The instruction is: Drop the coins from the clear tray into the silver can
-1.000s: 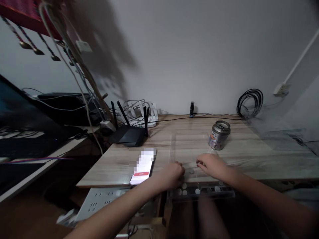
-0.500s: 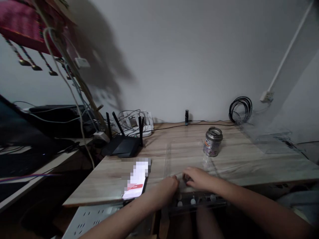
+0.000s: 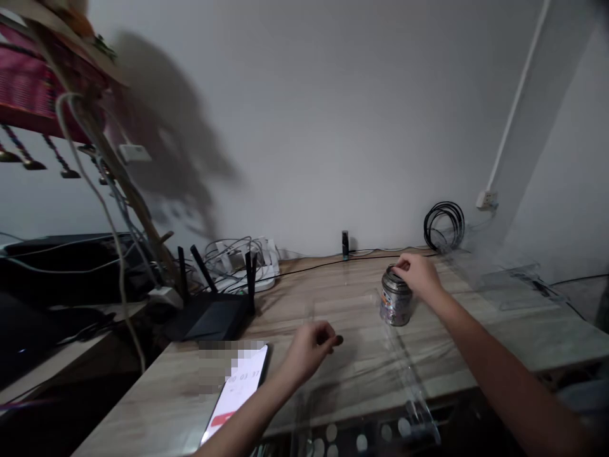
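Far left of both hands there's a black router (image 3: pixel 209 314) with its antennas up, sitting by a tangle of cables (image 3: pixel 238 257) at the wall. A phone (image 3: pixel 235 393) lies lit up on the desk (image 3: pixel 333 298), just left of the person's left forearm. The left hand (image 3: pixel 309 348) hovers a bit above the desk, fingers curled in, pinching a small dark coin (image 3: pixel 338 341) at the fingertips. Off to its right and further back stands a little tin can (image 3: pixel 395 297), and the right hand (image 3: pixel 419 274) is right on top of it, fingertips bunched over the can's opening. Can't tell if there's anything pinched in that one. Below both hands, at the near edge, a clear tray (image 3: pixel 380 431) with round coins in it. Coiled black cable (image 3: pixel 444 226) hangs behind the right hand.
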Available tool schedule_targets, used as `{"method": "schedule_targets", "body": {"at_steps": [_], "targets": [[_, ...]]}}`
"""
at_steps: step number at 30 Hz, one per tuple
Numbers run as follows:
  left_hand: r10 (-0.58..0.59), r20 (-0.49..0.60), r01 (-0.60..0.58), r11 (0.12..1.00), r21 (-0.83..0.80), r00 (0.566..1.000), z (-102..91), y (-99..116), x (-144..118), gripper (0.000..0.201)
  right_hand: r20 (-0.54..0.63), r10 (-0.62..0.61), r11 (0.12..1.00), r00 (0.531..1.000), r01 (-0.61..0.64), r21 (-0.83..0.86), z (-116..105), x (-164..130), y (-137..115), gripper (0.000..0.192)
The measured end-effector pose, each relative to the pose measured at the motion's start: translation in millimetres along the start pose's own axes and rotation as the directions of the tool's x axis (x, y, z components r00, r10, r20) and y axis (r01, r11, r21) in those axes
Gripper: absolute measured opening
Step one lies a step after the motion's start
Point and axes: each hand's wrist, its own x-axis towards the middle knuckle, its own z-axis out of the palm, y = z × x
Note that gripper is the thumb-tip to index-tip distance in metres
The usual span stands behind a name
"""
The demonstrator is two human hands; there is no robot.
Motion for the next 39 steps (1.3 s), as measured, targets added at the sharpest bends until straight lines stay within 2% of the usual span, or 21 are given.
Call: {"method": "schedule_targets", "body": {"at_steps": [2, 4, 6, 8, 9, 10, 12, 14, 16, 20, 23, 26, 28, 30, 32, 34, 36, 39], "targets": [[-0.057, -0.018, 0.054, 0.993, -0.105, 0.998, 2.0, 6.9, 16.3, 0.019, 0.035, 0.057, 0.991, 0.998, -0.053, -0.123, -5.3, 27.0, 16.2, 0.009], [-0.028, -0.096, 0.019, 0.995, -0.098, 0.995, 6.1, 19.7, 35.6, 0.020, 0.108, 0.099, 0.979, 0.989, -0.077, -0.191, -1.0, 36.5, 25.9, 0.008], [0.102, -0.189, -0.101, 0.995, 0.015, 0.977, 10.6, 40.0, 58.9, 0.020, 0.093, 0.073, 0.982, 0.993, -0.055, -0.183, 5.6, 32.3, 31.8, 0.012], [0.281, -0.252, -0.247, 0.956, 0.160, 0.926, 14.3, 65.9, 85.9, 0.019, -0.040, -0.032, 0.995, 0.999, 0.028, -0.099, 10.0, 20.7, 38.9, 0.019], [0.383, -0.236, -0.328, 0.914, 0.238, 0.893, 15.7, 79.5, 100.0, 0.020, -0.140, -0.077, 0.997, 0.987, 0.072, -0.041, 11.8, 13.4, 44.2, 0.022], [0.463, -0.176, -0.397, 0.864, 0.309, 0.869, 16.9, 92.6, 114.0, 0.019, -0.243, -0.100, 0.994, 0.965, 0.107, 0.017, 13.9, 5.5, 51.0, 0.024], [0.568, 0.022, -0.516, 0.729, 0.451, 0.822, 19.5, 114.9, 139.5, 0.020, -0.387, -0.079, 0.985, 0.919, 0.132, 0.114, 20.9, -11.2, 68.1, 0.028], [0.559, 0.202, -0.568, 0.623, 0.538, 0.804, 23.4, 129.7, 159.9, 0.024, -0.425, -0.038, 0.976, 0.904, 0.124, 0.177, 32.6, -27.5, 87.0, 0.028], [0.529, 0.287, -0.588, 0.584, 0.560, 0.799, 29.3, 137.7, 174.2, 0.026, -0.412, 0.007, 0.974, 0.911, 0.086, 0.208, 46.2, -40.2, 103.3, 0.029], [0.492, 0.329, -0.586, 0.579, 0.567, 0.806, 41.9, 145.3, 182.9, 0.030, -0.405, 0.089, 0.976, 0.910, 0.003, 0.220, 63.1, -48.7, 121.0, 0.033], [0.507, 0.271, -0.564, 0.616, 0.550, 0.818, 42.6, 146.7, 163.6, 0.035, -0.361, 0.067, 0.983, 0.930, 0.001, 0.185, 63.5, -45.9, 129.4, 0.033], [0.538, 0.098, -0.522, 0.732, 0.439, 0.837, 31.5, 129.7, 115.0, 0.034, -0.325, 0.110, 0.985, 0.939, -0.058, 0.165, 63.3, -43.0, 141.1, 0.034], [0.458, 0.134, -0.473, 0.802, 0.366, 0.879, 21.2, 104.1, 69.2, 0.030, -0.333, 0.141, 0.982, 0.932, -0.090, 0.163, 66.1, -41.7, 149.0, 0.034], [0.276, 0.277, -0.372, 0.834, 0.408, 0.921, 12.8, 72.4, 20.5, 0.024, -0.337, 0.144, 0.983, 0.930, -0.094, 0.161, 70.8, -40.5, 154.7, 0.034], [0.032, 0.328, -0.224, 0.792, 0.569, 0.944, 8.0, 43.9, -21.6, 0.020, -0.317, 0.133, 0.983, 0.939, -0.085, 0.161, 75.6, -39.2, 157.6, 0.033], [-0.141, 0.326, -0.135, 0.708, 0.693, 0.935, 6.6, 26.3, -49.9, 0.018, -0.296, 0.122, 0.984, 0.947, -0.075, 0.164, 79.0, -38.3, 158.6, 0.032], [-0.223, 0.370, -0.150, 0.642, 0.752, 0.902, 7.8, 21.7, -62.7, 0.018, -0.306, 0.127, 0.983, 0.944, -0.080, 0.163, 80.4, -38.1, 159.2, 0.032], [-0.277, 0.451, -0.227, 0.580, 0.782, 0.848, 12.0, 29.8, -60.8, 0.022, -0.326, 0.158, 0.981, 0.932, -0.111, 0.159, 79.7, -38.9, 161.1, 0.033]]}}
